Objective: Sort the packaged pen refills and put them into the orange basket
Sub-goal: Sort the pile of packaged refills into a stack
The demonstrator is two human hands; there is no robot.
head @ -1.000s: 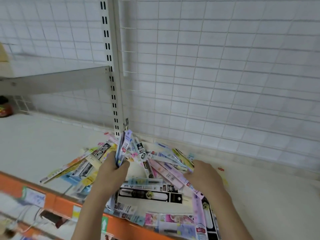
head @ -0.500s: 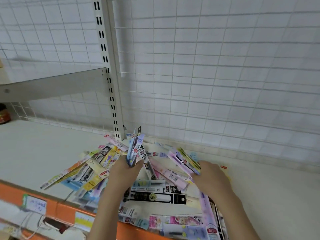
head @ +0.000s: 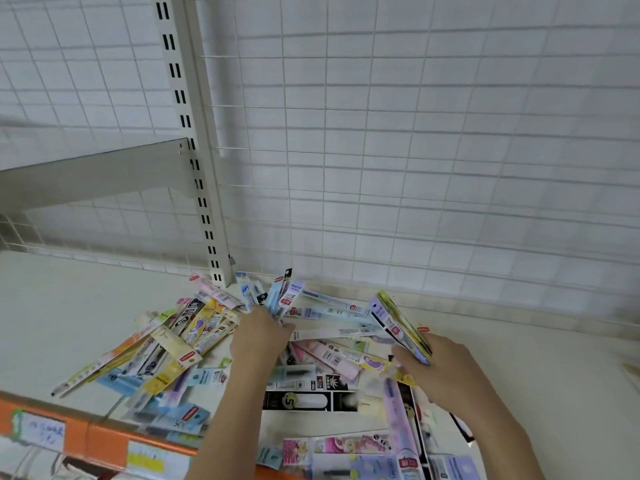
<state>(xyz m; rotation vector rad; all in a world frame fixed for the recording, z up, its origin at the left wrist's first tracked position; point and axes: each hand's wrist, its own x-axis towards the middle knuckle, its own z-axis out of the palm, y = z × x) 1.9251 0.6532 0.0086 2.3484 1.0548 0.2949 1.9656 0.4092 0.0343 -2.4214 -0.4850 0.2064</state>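
One legible mark — a "5" on the black refill pack (head: 304, 400).

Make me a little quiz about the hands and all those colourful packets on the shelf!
1. True or false: the left hand holds a bunch of packets.
2. What does the right hand grip? A) a small stack of packets B) a cup C) nothing
3. Fill in: the front edge of the shelf is coloured ____.

Key: 1 true; 2 A; 3 orange.
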